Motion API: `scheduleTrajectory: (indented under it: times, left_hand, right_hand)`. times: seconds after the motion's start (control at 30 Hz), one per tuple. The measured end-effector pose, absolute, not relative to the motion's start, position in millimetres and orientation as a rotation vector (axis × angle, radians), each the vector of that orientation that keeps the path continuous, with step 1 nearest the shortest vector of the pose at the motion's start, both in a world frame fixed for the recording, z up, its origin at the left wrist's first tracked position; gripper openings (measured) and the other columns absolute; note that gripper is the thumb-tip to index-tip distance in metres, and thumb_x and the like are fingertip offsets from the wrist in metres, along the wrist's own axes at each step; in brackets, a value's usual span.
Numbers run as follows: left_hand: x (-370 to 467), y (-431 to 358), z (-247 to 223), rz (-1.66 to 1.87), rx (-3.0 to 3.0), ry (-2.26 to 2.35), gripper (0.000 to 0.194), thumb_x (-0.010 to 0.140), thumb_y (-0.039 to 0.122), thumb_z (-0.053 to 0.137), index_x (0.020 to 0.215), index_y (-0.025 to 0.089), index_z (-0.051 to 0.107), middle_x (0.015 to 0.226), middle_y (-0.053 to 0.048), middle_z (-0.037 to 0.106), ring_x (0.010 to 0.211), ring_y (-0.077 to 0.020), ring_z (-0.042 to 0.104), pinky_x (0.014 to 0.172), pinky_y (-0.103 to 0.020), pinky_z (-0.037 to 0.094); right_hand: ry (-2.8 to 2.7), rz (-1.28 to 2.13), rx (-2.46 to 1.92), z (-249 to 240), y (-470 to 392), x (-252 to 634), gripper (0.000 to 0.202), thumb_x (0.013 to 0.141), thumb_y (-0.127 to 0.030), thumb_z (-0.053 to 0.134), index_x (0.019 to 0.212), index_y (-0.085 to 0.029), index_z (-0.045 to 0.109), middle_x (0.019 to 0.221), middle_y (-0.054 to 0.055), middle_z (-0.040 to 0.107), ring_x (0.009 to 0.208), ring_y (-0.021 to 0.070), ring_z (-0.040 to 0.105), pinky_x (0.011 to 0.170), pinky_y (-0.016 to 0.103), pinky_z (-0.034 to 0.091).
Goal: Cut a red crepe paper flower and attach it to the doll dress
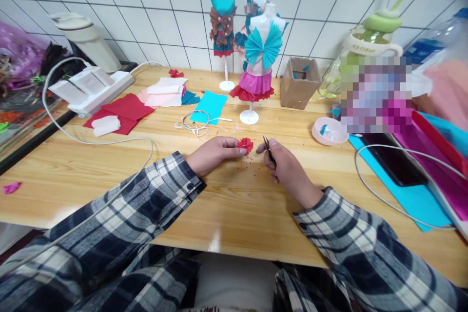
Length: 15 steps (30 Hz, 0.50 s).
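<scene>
Between the thumb and fingers of my left hand [215, 153] is a small red paper flower [245, 145] with a ruffled edge. My right hand [287, 163] is closed around small dark scissors [268, 148], whose pointed blades stick up a little to the right of the flower. A gap separates the blades from the petals. Tiny red scraps [249, 161] lie scattered on the wooden table [234, 214] below the flower. Behind my hands stands a white mini dress form [260, 63] wearing a turquoise pleated bow and a pink skirt with a red hem.
Two more dressed forms [222, 34] stand at the back. Blue paper [210, 105], wire coils [197, 119] and red paper [124, 109] lie left; a power strip [102, 92] sits beyond. Rightward are a cardboard box [300, 85], pink bowl [329, 134], phone [393, 161] and cable [365, 187].
</scene>
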<state>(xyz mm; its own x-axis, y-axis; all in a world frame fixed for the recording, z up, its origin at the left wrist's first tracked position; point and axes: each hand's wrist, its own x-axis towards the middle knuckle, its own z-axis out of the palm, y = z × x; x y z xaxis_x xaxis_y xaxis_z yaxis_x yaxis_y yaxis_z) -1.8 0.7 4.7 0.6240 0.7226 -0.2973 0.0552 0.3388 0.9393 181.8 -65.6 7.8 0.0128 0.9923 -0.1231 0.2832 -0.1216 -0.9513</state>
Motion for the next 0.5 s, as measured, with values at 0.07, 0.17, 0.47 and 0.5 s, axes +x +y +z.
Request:
scheduleTrajectory:
  times: [0.07,0.17,0.47,0.5]
  left_hand:
    - [-1.4,1.8,3.2,0.583,1.049,0.781,0.02,0.07,0.028,0.075,0.082,0.012,0.072,0.085,-0.005,0.071,0.08,-0.0146,0.061,0.083,-0.03,0.044]
    - [-0.7,2.9,3.1,0.664,0.954,0.762,0.016,0.068,0.023,0.077,0.079,0.012,0.073,0.086,-0.005,0.071,0.082,-0.0139,0.061,0.088,-0.03,0.042]
    - [-1.6,2.0,1.7,0.583,1.089,0.768,0.022,0.07,0.028,0.074,0.087,0.013,0.072,0.089,-0.005,0.071,0.082,-0.016,0.062,0.085,-0.032,0.044]
    - [-1.6,1.4,2.0,0.551,1.16,0.784,0.025,0.07,0.03,0.074,0.089,0.013,0.071,0.09,-0.005,0.071,0.082,-0.0169,0.062,0.083,-0.032,0.045]
  right_hand:
    - [-1.356,1.283,-1.503,3.9,-67.9,179.6,0.042,0.092,-0.055,0.026,0.088,-0.021,0.052,0.057,-0.006,0.04,0.042,0.0093,0.039,0.041,0.022,0.034]
    - [-1.468,1.343,-1.5,-1.8,-70.7,177.0,0.043,0.092,-0.056,0.025,0.087,-0.022,0.051,0.055,-0.006,0.043,0.039,0.0096,0.04,0.039,0.022,0.034]
    - [-1.405,1.146,-1.476,2.7,-66.2,177.1,0.04,0.085,-0.057,0.046,0.092,-0.02,0.058,0.061,-0.004,0.046,0.048,0.0097,0.038,0.047,0.023,0.033]
    - [-1.382,1.151,-1.475,2.8,-65.4,177.4,0.04,0.082,-0.057,0.05,0.092,-0.019,0.06,0.059,-0.004,0.046,0.048,0.0096,0.037,0.047,0.024,0.032]
